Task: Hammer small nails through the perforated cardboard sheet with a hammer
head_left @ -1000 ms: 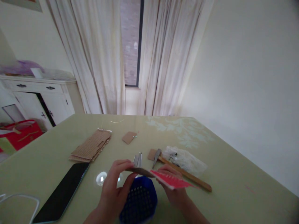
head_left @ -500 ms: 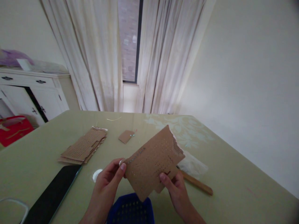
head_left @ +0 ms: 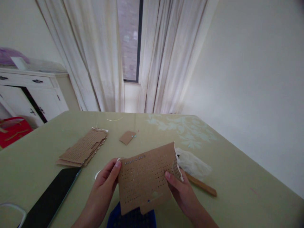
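Since 0.5 s ago, the cardboard sheet [head_left: 146, 180] has tipped back and come lower — it now faces the camera squarely, its brown side full of rows of small punched holes, where before it stood higher and slanted up to the right. Both hands hold it above the near edge of the table [head_left: 237, 177]. The left hand [head_left: 104, 183] grips the sheet's left edge, thumb on the front near the top corner. The right hand [head_left: 181, 190] clasps the right edge, fingers on the front and palm behind. A row of small metal studs sits along the sheet's top left, and a white torn edge shows on its right side.

Below the sheet, a blue perforated basket [head_left: 133, 218] shows partly at the near edge. A wooden stick [head_left: 201, 187] lies on the table just right of the right hand, with a clear plastic bag [head_left: 193, 163] beyond it. Far left lies a stack of similar cardboard pieces [head_left: 83, 147], and a small cardboard scrap [head_left: 127, 137] sits further back — well apart from the hands. A dark phone [head_left: 51, 196] lies on the near left.
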The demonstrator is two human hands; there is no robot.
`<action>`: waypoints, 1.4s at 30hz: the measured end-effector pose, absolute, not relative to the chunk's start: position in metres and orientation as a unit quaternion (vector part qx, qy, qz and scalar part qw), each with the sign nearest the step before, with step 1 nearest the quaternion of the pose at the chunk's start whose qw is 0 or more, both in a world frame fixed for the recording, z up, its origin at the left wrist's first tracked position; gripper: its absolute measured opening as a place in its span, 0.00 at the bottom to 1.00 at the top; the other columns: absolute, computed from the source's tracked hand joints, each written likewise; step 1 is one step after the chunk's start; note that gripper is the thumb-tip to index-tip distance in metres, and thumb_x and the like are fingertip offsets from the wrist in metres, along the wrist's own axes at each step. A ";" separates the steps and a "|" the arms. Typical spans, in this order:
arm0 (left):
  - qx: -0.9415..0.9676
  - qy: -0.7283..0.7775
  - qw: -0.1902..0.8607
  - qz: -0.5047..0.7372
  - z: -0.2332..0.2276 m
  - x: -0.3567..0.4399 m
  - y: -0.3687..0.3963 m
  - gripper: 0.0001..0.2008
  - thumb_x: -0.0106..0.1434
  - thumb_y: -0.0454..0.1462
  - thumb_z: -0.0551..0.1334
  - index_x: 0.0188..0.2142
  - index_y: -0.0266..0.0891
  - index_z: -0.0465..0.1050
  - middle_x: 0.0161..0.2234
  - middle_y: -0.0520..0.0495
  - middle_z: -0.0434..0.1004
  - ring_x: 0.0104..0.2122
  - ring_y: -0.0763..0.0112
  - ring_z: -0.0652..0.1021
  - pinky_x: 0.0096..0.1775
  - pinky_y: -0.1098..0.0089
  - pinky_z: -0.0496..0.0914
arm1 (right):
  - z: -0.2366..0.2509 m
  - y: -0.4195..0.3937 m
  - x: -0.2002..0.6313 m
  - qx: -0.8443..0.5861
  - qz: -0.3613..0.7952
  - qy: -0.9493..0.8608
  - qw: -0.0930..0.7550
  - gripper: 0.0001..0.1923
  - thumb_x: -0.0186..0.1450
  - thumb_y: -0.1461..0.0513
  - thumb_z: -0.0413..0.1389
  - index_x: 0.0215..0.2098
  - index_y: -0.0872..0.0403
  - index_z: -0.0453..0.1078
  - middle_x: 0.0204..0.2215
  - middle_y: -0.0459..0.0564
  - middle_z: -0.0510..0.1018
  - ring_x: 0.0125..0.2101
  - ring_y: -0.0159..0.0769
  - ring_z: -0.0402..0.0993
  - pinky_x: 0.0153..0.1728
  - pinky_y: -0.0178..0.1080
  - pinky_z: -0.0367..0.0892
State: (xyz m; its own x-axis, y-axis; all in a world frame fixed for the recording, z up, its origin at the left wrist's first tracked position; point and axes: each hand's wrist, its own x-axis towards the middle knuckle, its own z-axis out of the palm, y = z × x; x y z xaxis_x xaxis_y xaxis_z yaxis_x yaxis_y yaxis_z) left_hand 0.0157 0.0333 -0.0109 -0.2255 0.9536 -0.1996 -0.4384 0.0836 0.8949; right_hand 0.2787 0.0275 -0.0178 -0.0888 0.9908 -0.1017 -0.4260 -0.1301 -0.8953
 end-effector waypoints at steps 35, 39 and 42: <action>0.566 0.418 0.483 0.521 -0.001 0.004 0.037 0.12 0.61 0.46 0.75 0.42 0.45 0.88 0.35 0.45 0.85 0.35 0.58 0.82 0.37 0.66 0.77 | 0.000 0.033 0.293 -0.421 0.659 -0.374 0.499 0.29 0.59 0.47 0.74 0.53 0.51 0.83 0.42 0.58 0.87 0.42 0.54 0.85 0.46 0.54 0.78; 0.636 0.426 0.336 0.548 -0.008 0.003 0.038 0.05 0.65 0.38 0.70 0.34 0.44 0.87 0.34 0.48 0.78 0.33 0.64 0.78 0.34 0.71 0.74 | -0.002 0.035 0.293 -0.416 0.668 -0.373 0.492 0.28 0.61 0.47 0.73 0.54 0.50 0.83 0.44 0.58 0.87 0.46 0.56 0.84 0.48 0.55 0.77; 0.631 0.440 0.304 0.562 -0.011 0.003 0.037 0.06 0.66 0.38 0.69 0.36 0.44 0.88 0.38 0.45 0.81 0.38 0.61 0.80 0.38 0.69 0.77 | -0.010 0.040 0.294 -0.430 0.619 -0.411 0.513 0.29 0.64 0.44 0.70 0.56 0.50 0.81 0.46 0.58 0.87 0.47 0.56 0.83 0.49 0.55 0.77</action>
State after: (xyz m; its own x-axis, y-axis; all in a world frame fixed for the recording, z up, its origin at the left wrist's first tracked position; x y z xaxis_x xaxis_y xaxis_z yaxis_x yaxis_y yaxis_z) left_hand 0.0032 0.0368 -0.0108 -0.0182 0.8967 0.4423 0.2144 -0.4286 0.8777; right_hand 0.2942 0.0401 -0.0098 -0.1044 0.9882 -0.1117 -0.2815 -0.1371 -0.9497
